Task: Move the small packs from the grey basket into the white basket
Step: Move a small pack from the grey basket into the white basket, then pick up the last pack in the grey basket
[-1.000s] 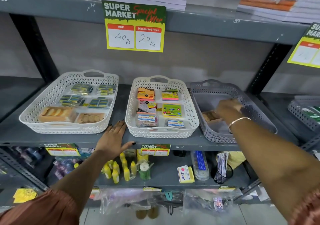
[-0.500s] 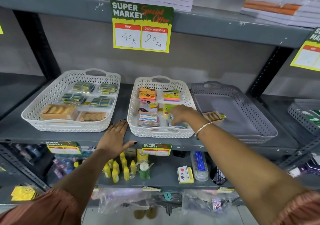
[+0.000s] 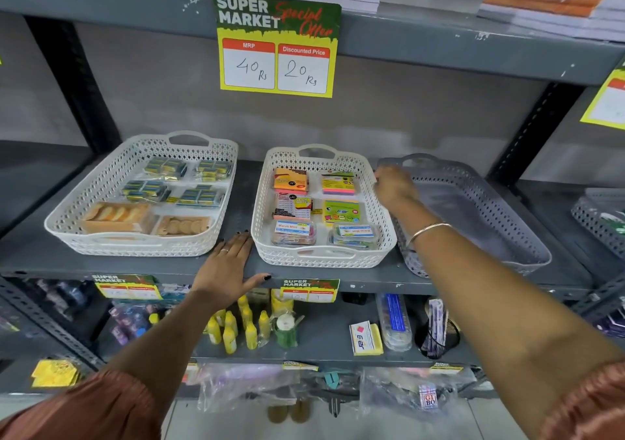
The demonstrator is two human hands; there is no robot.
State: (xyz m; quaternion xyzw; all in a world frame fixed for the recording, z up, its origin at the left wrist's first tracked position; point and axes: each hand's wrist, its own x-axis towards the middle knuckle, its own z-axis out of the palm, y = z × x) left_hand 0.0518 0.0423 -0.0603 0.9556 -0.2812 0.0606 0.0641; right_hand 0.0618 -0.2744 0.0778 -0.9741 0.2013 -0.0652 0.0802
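Note:
The grey basket (image 3: 490,223) stands at the right of the shelf, and no pack shows on its bare floor. My right hand (image 3: 394,185) hovers over its far left corner, blurred, fingers bent; I cannot tell whether it holds anything. My forearm hides the basket's near left part. Just to the left, the middle white basket (image 3: 324,261) holds several small packs, among them a clear box (image 3: 355,235) at its front right. My left hand (image 3: 230,267) lies flat and open on the shelf edge between the two white baskets.
A second white basket (image 3: 135,246) at the left holds several packs and trays of round brown items. Another grey basket (image 3: 598,219) sits at the far right. A price sign (image 3: 275,43) hangs from the shelf above. Bottles and stationery fill the shelf below.
My right hand left the grey basket, set a clear box at the white basket's front right, then swung back over the grey basket's far left corner. My left hand stayed put.

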